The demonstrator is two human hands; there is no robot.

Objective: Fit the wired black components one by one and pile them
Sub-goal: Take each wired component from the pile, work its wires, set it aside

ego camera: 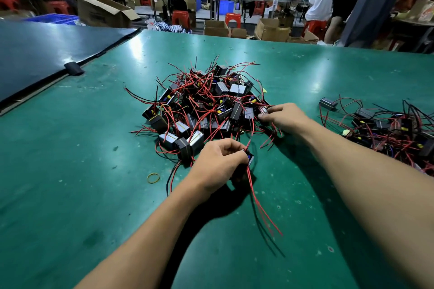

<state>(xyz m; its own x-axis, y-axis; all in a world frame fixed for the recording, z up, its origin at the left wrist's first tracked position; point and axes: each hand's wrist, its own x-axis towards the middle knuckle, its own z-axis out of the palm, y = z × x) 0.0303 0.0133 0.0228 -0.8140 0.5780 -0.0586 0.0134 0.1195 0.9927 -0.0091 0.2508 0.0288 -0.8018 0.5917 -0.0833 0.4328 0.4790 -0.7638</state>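
Your left hand pinches one wired black component between fingertips and thumb, just off the near side of the central heap. Its red leads trail toward the near edge of the worktop. Your right hand is at the heap's right fringe, fingers curled onto a second component; it reads as a pinch, though the fingertips hide most of it. Judgement: this is the pick-up step, two parts in hand, fit not yet made. The next move likely calls for lifting the right-hand piece free of the tangled wires without dragging its neighbours, then bringing both parts together over bare worktop in front of you and lining them up. The smaller pile by the right edge is probably where fitted ones go; a lone unit lies just short of it. Room: broad open green between heap and near edge; your right forearm crosses the gap between heap and right-edge pile. A yellow rubber band lies left of your left hand. A black mat covers the far-left corner.
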